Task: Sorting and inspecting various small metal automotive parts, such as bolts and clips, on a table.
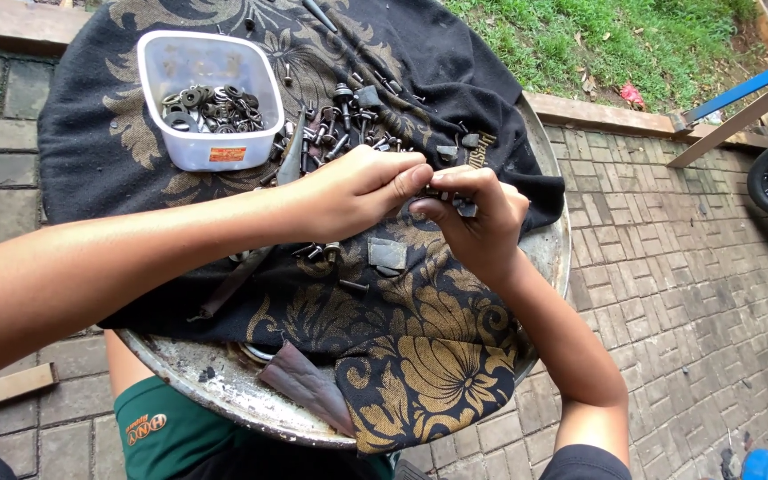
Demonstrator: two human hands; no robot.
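Black Cloth, Bolts and a Small Part Pinched Between Two Hands

Black cloth [135, 151] patterned in gold is draped over a round metal counter [215, 382], seemingly so that small pieces are kept from rolling off. A white plastic tub [211, 156] of washers is set at the far left of the cloth, apart from the loose pile of bolts [344, 124] spread beside it, which suggests sorting by kind. Flat dark metal scraps [388, 255] are left nearer the body. Above the middle of the cloth, both hands are brought together: the left hand [357, 188] is closed, fingertips pressed to a small dark part [467, 210], which is gripped by the curled fingers of the right hand [477, 222]. What kind of piece it is cannot be told.
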